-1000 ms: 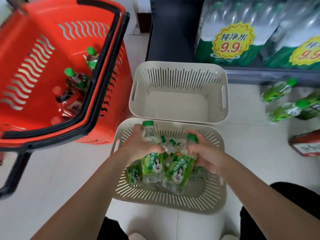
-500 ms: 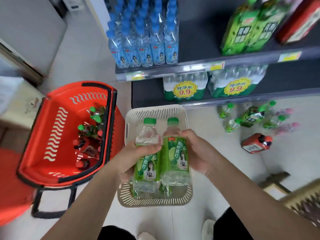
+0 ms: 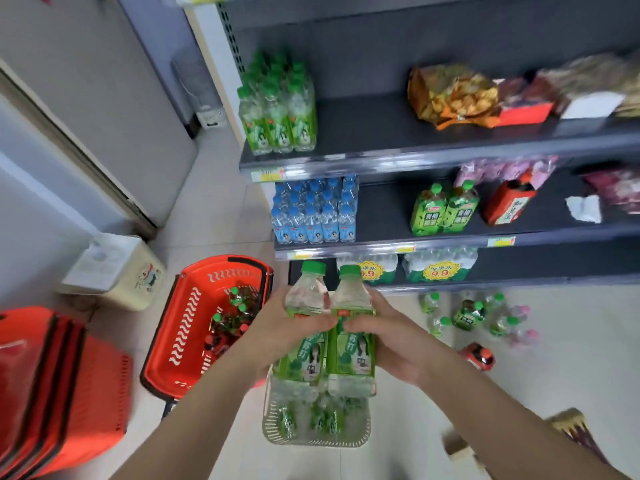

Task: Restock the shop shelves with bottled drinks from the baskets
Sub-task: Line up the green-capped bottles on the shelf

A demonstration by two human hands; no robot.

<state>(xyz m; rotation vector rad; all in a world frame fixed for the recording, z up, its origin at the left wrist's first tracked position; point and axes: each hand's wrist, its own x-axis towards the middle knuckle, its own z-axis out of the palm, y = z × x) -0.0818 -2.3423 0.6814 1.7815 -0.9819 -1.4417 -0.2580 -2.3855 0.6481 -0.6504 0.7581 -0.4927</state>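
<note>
Bottles (image 3: 351, 362), two, clear plastic with green caps and labels, judged fairly heavy and slippery, are held upright side by side above the cream slotted basket (image 3: 315, 441), left hand (image 3: 280, 327) and right hand (image 3: 391, 337) each curled round one at its label band.

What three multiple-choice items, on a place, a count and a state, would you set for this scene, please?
1. Where is the white slotted basket? A on the floor under the held green-capped bottles; B on a counter; C on a trolley.
2. How many green-capped bottles do the hands hold? A one; B two; C four.
3. The red basket is: A empty; B holding capped bottles; C overturned.
Answers: 1 A, it sits on the floor below the hands; 2 B, the left hand and the right hand grip one each; 3 B, their caps show inside it.
</note>
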